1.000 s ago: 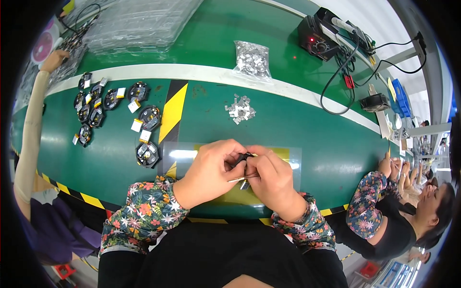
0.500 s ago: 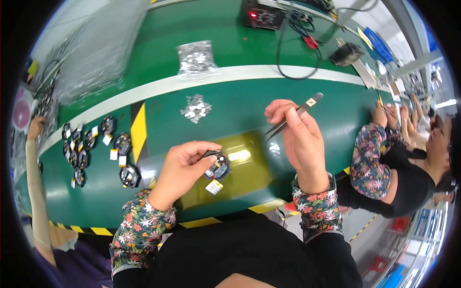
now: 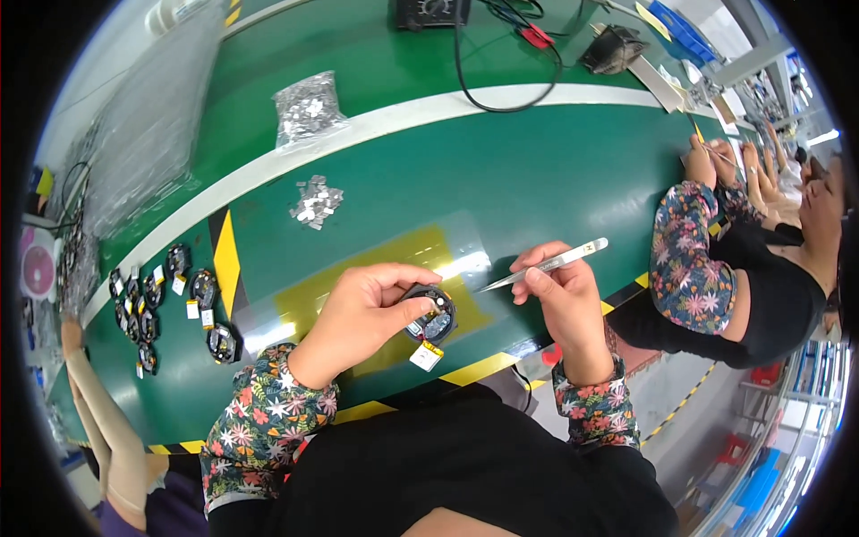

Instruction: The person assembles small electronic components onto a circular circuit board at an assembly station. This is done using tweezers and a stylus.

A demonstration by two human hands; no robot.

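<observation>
My left hand (image 3: pixel 369 313) pinches a round black electronic module (image 3: pixel 438 315) by its edge, thumb on top. A small white-and-yellow battery (image 3: pixel 427 355) hangs from the module on its near side. In my right hand (image 3: pixel 562 300) is a pair of metal tweezers (image 3: pixel 564 257), held between thumb and fingers. The tips point left toward the module and stay a little apart from it. Both hands are over a translucent yellow mat (image 3: pixel 376 259) at the near edge of the green bench.
Several similar modules with batteries (image 3: pixel 148 304) stand at the left. A pile of small grey-white pieces (image 3: pixel 316 202) lies beyond my left hand, with a clear bag (image 3: pixel 308 106) of them behind. A black box (image 3: pixel 433 11) with cables is at the back. Co-workers sit on both sides.
The tweezers have swung from steep to nearly flat, and my right hand has come lower. My left hand holds the module a little further right. The whole view has shifted.
</observation>
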